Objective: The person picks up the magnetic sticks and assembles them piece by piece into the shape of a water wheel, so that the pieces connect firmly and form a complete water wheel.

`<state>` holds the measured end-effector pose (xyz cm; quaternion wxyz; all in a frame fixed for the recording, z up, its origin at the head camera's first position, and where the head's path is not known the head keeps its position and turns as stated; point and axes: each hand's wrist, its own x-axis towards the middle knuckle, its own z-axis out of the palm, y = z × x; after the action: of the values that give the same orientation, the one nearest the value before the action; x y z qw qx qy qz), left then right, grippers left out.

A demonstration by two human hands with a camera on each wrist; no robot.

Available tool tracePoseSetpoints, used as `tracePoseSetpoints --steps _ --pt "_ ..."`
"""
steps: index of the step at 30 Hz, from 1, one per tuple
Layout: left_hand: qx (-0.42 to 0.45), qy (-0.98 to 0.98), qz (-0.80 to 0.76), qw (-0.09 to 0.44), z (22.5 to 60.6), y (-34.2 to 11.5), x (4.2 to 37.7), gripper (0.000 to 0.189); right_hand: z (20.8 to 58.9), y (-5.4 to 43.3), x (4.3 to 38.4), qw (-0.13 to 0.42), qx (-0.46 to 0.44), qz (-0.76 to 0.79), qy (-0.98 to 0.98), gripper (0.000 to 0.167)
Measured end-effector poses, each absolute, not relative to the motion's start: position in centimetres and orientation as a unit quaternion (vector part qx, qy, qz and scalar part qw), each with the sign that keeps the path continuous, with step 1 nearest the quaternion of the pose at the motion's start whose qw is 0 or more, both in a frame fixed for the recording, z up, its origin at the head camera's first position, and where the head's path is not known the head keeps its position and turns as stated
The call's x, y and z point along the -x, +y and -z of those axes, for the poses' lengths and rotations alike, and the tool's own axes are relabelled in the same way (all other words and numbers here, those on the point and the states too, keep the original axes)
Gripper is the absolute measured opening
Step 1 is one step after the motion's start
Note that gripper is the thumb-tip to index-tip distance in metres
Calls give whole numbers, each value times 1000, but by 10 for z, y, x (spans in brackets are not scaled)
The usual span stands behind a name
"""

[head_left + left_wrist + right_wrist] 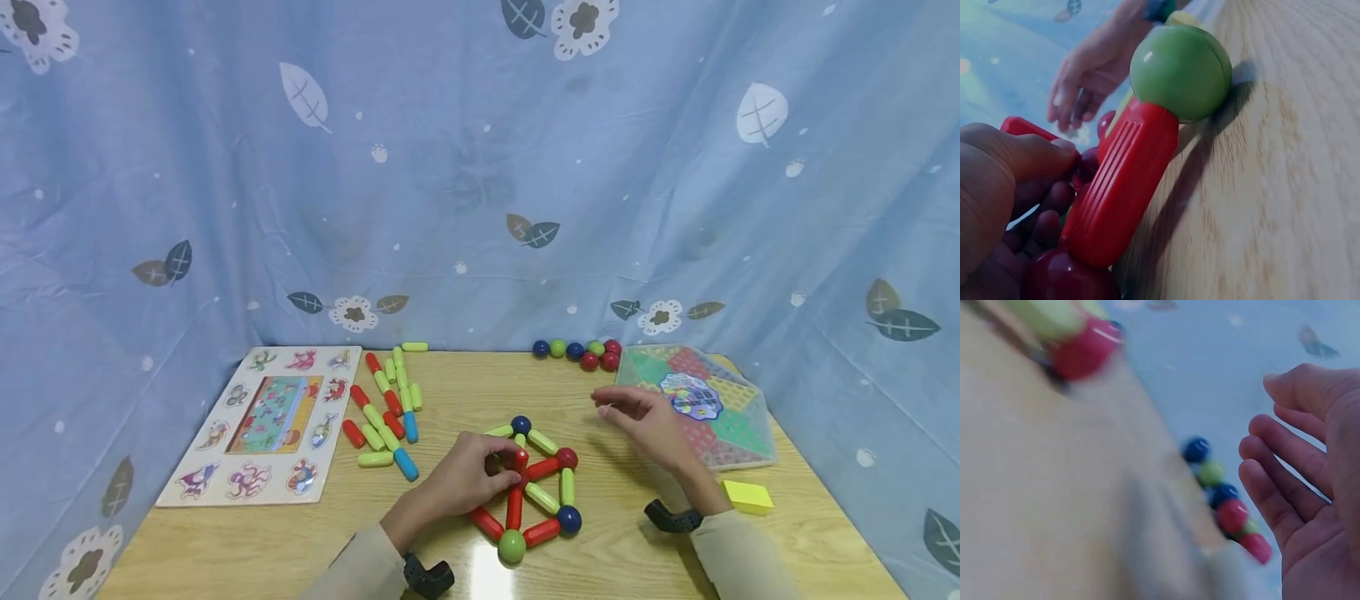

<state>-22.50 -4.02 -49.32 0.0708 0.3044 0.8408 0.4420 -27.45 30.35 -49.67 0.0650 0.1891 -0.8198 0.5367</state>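
My left hand (pixel 468 475) pinches a red magnetic stick (pixel 521 460) standing up at the middle of a ring built from sticks and balls. In the left wrist view the thumb (pixel 1047 153) lies against that stick, just by a dark red ball. A green ball (pixel 512 547) forms the ring's near corner; blue balls (pixel 569 520) and a red ball (pixel 567 458) mark other corners. Part of the ring's left side is hidden behind the hand. Held up to the right of the ring, my right hand (pixel 647 427) has relaxed fingers and nothing in them.
Loose red, green and blue sticks (pixel 375 417) lie left of the ring, beside a sea-animal puzzle board (pixel 174 492). Several loose balls (pixel 589 361) sit along the back by the curtain. A flat bead box (pixel 738 429) and a yellow block (pixel 747 497) are at the right.
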Motion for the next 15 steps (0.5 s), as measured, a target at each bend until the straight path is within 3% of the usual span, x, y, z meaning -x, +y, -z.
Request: tracePoseSetpoints --steps 3,10,15 --pt "-308 840 -441 72 493 -43 225 21 487 317 299 77 -169 -531 -827 30" --pt "-322 834 -443 75 494 -48 225 19 482 327 347 44 -121 -508 -852 48" --pt "-329 833 -439 72 497 -50 226 16 490 322 368 52 -120 -497 -858 47"
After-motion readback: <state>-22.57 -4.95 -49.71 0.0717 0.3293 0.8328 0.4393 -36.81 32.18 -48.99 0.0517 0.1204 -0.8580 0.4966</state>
